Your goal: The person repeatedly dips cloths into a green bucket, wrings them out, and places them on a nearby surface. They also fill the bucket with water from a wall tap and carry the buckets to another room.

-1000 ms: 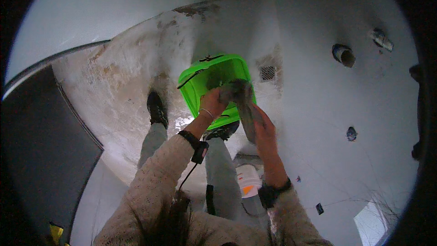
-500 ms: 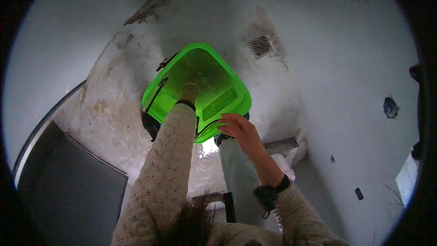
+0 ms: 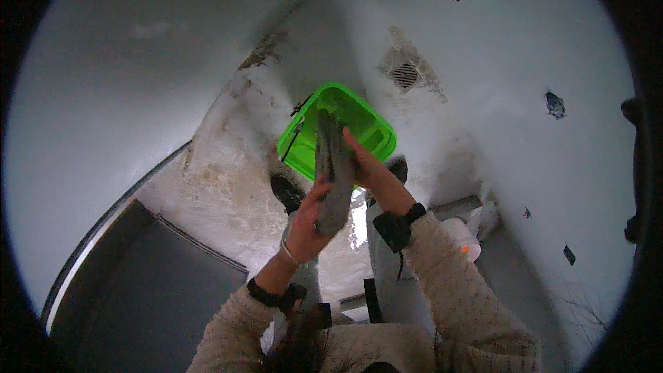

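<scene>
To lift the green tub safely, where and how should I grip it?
Probably by its left and right rim corners, from above: the green tub stands open side up, those corners clear of the left hand, right hand and grey bundle.

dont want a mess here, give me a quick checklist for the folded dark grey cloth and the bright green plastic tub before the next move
1. Left hand on the folded dark grey cloth: ok, against its lower left side.
2. Right hand on the cloth: ok, against its right side.
3. Bright green plastic tub upright: ok, opening faces up.
4. Whole cloth over the tub: not ok, its near end reaches past the rim.
5. Cloth free of dripping water: cannot tell.
6. Square slotted floor drain uncovered: ok, apart from the tub.
</scene>
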`<act>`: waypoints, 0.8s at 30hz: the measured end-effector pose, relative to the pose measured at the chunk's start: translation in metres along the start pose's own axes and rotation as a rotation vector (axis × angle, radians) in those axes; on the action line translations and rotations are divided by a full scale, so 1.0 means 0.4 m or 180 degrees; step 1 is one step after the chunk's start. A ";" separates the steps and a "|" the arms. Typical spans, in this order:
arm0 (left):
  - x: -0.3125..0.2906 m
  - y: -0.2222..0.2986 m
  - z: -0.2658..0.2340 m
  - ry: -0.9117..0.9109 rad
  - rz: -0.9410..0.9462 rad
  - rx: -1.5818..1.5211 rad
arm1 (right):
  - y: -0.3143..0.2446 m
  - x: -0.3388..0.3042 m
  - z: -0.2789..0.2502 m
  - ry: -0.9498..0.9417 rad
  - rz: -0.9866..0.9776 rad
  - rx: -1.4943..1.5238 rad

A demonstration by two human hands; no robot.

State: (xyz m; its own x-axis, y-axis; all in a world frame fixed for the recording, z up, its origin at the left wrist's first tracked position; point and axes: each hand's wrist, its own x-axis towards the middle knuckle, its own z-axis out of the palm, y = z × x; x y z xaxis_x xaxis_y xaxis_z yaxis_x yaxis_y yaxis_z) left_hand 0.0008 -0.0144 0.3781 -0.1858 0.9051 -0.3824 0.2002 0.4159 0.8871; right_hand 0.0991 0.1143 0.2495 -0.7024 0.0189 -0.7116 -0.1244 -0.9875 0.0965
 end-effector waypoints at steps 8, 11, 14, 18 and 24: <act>-0.109 0.031 -0.155 0.0036 -0.0947 -0.3779 | 0.058 -0.107 0.048 -0.0021 0.0163 -0.0235; -0.033 -0.083 -0.187 0.0786 -0.1037 -0.2061 | 0.093 -0.150 0.063 -0.0001 0.0263 0.0163; 0.043 -0.162 -0.122 0.0694 -0.1763 -0.2090 | 0.118 -0.196 0.099 -0.0052 0.0252 0.0324; 0.089 -0.167 -0.006 0.0479 -0.0967 -0.4310 | 0.119 -0.234 0.147 -0.0825 0.0359 0.0740; 0.137 -0.146 -0.025 0.0170 -0.1113 -0.4473 | 0.049 -0.219 0.120 -0.0058 0.0528 0.0097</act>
State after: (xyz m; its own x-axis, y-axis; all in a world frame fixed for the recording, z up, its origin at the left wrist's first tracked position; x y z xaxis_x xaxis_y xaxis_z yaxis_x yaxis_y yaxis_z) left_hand -0.0306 0.0098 0.3078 -0.0677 0.7600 -0.6464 -0.9476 0.1537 0.2799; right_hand 0.1246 0.1010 0.3469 -0.7276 -0.1409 -0.6714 -0.0268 -0.9721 0.2330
